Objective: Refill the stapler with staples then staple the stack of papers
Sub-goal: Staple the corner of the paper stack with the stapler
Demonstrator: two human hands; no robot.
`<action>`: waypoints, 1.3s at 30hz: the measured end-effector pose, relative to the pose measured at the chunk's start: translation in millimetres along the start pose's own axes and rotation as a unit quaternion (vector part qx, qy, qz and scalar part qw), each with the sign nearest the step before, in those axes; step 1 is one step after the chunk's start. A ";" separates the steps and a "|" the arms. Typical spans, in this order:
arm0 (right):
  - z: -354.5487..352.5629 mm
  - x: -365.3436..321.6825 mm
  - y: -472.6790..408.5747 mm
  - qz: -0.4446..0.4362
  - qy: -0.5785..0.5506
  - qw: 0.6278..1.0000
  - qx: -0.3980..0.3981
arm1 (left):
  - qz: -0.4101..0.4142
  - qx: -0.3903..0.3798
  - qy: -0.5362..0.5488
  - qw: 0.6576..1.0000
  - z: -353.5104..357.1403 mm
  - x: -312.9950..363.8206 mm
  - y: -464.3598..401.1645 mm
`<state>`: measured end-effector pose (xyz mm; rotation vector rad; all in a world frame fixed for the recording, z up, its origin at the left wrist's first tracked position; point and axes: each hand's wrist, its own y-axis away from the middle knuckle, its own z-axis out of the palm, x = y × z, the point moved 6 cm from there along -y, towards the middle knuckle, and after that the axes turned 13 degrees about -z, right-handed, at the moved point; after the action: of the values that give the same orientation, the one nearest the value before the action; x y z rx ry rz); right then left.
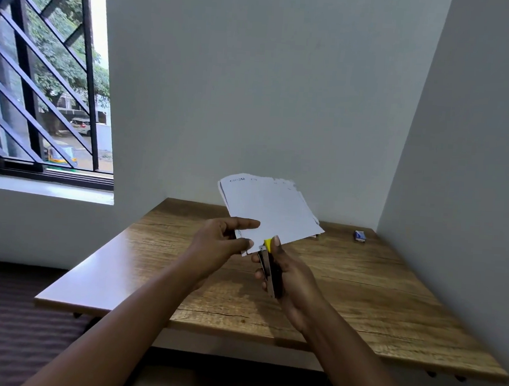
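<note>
Above the worktop point(346, 289), left hand point(216, 244) pinches paper stack point(270, 209); right hand point(289, 276) grips stapler point(269, 269) at its five-o'clock corner

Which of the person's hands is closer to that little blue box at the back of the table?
Right. The right hand, holding the stapler, is on the same side as the blue box; the left hand, holding the papers, is farther away.

We see a wooden table point(361, 290) in the corner. Left, a barred window point(44, 72) shows trees and a parked car point(81, 126).
</note>
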<state>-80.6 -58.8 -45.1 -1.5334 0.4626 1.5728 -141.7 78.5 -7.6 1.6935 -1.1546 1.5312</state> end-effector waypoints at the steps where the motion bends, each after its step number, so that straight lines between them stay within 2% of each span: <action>1: -1.2 1.1 0.0 -0.002 0.008 1.000 0.005 | 0.001 -0.002 0.003 1.000 0.9 0.3 0.5; 11: -4.7 4.6 1.7 -0.022 0.057 0.997 0.048 | 0.022 -0.017 -0.002 1.000 6.9 3.5 4.0; 20: -5.8 8.8 -1.5 -0.048 0.025 0.996 0.074 | 0.051 0.006 -0.052 0.997 11.3 9.0 5.8; 24: -9.2 9.4 -1.2 -0.042 0.018 0.997 0.057 | 0.052 0.005 -0.049 0.997 12.6 9.6 6.2; 28: -15.1 10.6 -2.2 -0.028 -0.063 0.997 0.038 | 0.046 -0.006 -0.024 0.999 10.7 9.2 5.9; 31: -32.7 4.3 -7.0 -0.030 -0.117 0.989 0.080 | 0.030 -0.024 0.003 0.999 8.5 6.4 6.6; 39: -96.6 -21.9 -21.4 -0.110 -0.116 0.960 0.232 | 0.002 -0.080 0.037 0.996 6.1 -0.7 11.0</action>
<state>-7.4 -128.2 -34.9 -0.9934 0.4699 1.3327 -148.5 68.4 -10.7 1.5186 -1.2091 1.4497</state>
